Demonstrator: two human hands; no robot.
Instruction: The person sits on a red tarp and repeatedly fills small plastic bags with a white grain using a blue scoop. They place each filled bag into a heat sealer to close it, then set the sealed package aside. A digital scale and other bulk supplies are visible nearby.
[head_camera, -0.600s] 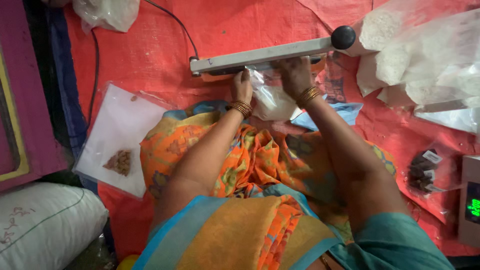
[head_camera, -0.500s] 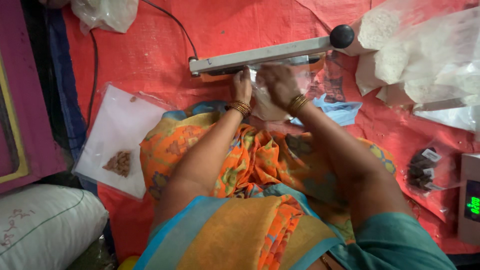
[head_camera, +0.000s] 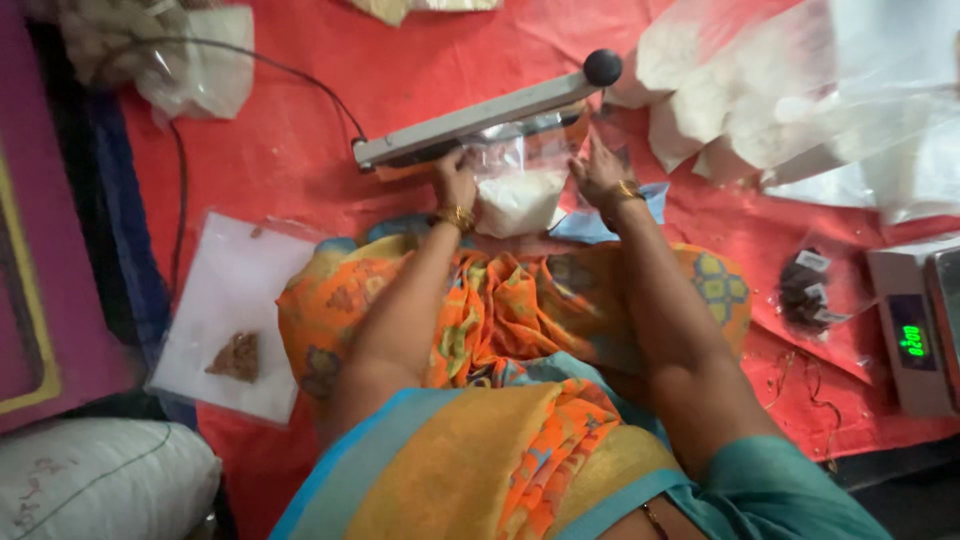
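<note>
In the upper middle of the frame a clear plastic pouch (head_camera: 518, 185), its lower part full of white powder, lies with its open top tucked under the raised arm of a grey heat sealer (head_camera: 480, 118) that sits on the red floor sheet (head_camera: 290, 150). The sealer's long axis runs from left-centre up toward the upper right, ending in a black knob (head_camera: 602, 67), and the pouch hangs from it toward the person, its mouth following that same line. The left hand (head_camera: 455, 183) grips the pouch's left edge, fingers pinched on the plastic just below the sealer bar; the right hand (head_camera: 600, 175) holds the right edge the same way, fingers closed on the film and pulling it flat. Both hands are level with the pouch, one on each side, so the bag lies directly between them; the right hand is the nearer one to the knob. To the upper right of the frame lie larger bags of white powder (head_camera: 760, 110), at the right edge a small scale (head_camera: 915, 335) with a lit green display, and at lower left a flat clear bag (head_camera: 230, 320) with a brown lump inside.
</note>
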